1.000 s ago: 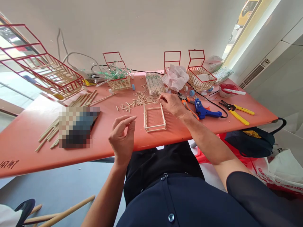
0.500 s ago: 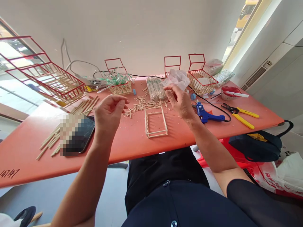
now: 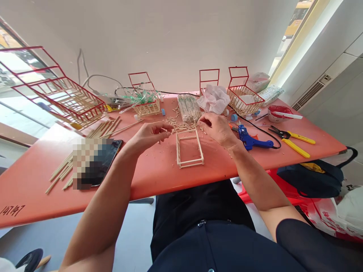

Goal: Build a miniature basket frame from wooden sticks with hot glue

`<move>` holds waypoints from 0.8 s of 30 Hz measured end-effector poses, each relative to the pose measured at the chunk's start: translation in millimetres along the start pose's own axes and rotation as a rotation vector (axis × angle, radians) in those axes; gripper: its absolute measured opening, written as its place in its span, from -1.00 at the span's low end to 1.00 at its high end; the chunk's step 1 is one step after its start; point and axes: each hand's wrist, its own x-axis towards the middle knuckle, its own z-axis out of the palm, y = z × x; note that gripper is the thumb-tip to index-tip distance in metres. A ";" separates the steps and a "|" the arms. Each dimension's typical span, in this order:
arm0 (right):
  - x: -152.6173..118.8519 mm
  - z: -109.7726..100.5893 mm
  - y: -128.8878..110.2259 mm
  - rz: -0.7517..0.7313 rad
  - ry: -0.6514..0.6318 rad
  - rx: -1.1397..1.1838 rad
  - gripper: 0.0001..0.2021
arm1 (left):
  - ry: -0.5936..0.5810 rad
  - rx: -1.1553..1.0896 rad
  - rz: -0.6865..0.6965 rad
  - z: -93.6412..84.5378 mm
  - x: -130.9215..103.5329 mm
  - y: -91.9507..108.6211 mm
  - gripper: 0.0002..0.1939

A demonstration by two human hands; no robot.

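Our wooden frame (image 3: 191, 163) sits on the worktop (image 3: 154, 173), its long axis running away from us, its far end between our left hand (image 3: 150, 136) and right hand (image 3: 217, 130). Both seem about equally near its 2 far corners, fingers curled; we cannot tell whether either grasps anything.

Blurry squares hide part of the phone (image 3: 110, 160), the left edge cuts the big basket (image 3: 85, 107), and I can't tell if right-hand fingers (image 3: 205, 118) touch the frame (image 3: 191, 163)
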 end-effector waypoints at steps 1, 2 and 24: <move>0.4 0.4 0.4 0.016 -0.027 -0.002 -0.88 | -0.019 -0.037 -0.012 -1.0 -1.1 2.6 -0.59; 0.8 1.0 0.8 0.033 -0.047 0.003 -0.89 | -0.020 -0.063 -0.023 -1.2 -1.5 5.1 -0.55; 5.6 23.0 5.4 0.040 -0.123 0.006 -0.91 | 0.062 -0.094 -0.005 34.3 9.7 12.0 -0.83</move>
